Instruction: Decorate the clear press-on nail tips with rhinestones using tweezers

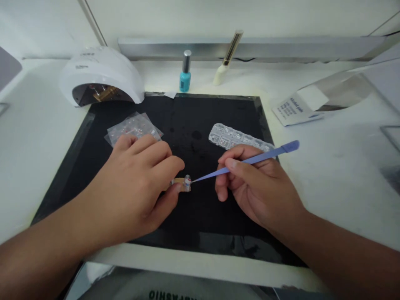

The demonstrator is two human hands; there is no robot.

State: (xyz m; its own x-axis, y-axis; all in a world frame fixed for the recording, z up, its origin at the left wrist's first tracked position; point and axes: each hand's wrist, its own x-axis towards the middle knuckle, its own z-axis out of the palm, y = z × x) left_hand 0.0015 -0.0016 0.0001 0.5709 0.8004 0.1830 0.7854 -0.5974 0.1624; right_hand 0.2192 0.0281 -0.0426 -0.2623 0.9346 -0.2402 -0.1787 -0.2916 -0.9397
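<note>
A slanted purple tool (261, 157) points at a tan stick (179, 181).

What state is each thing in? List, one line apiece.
Small tan stick with clear tip: gripped by the left hand.
Slender purple tool: in the right hand, point at that tip.
Turquoise bottle with silver cap: closed, upright.
Pale-yellow bottle with gold cap: closed.
White domed lamp: no glow visible.
Clear plastic compartment case: holding bits; lid unclear.
Clear patterned sheets: overlapping, flat.
White lettered box: opening unclear.
Black rectangular mat: flat.
</note>
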